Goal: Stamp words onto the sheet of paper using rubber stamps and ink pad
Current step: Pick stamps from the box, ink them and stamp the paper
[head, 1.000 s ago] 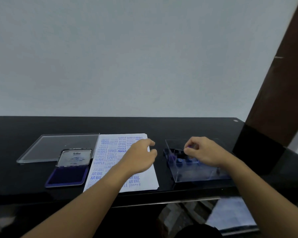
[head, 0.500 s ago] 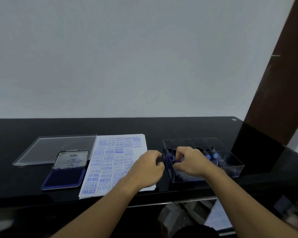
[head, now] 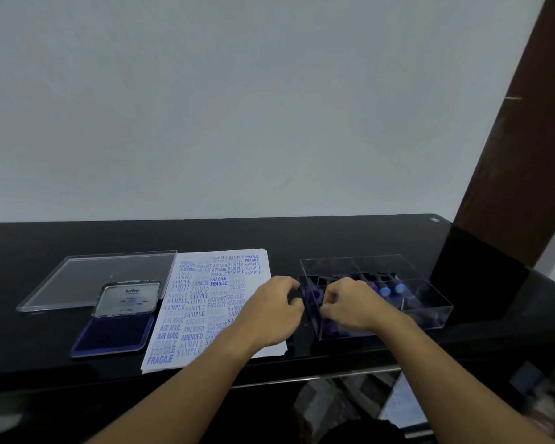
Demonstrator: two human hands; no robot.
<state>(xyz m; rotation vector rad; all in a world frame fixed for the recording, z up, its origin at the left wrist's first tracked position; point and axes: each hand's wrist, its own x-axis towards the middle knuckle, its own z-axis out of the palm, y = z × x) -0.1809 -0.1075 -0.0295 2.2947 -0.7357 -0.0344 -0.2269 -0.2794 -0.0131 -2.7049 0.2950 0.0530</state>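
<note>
Reaching right hand (head: 350,306) into stamp box (head: 430,302), left hand (head: 274,310) curled at its wall, both grips unclear

Free passage is afforded by the bare strip of bench (head: 302,238) between the wall (head: 269,123) and the far edges of the sheet of paper (head: 205,302) and the clear box (head: 426,296). The gap between paper and box is occupied by the left hand (head: 269,315). The box's near-left compartments are blocked by the right hand (head: 353,306); its right compartments are open from above. The left side is obstructed by the ink pad (head: 116,331), with its opened lid, and by a flat clear lid (head: 87,280).
</note>
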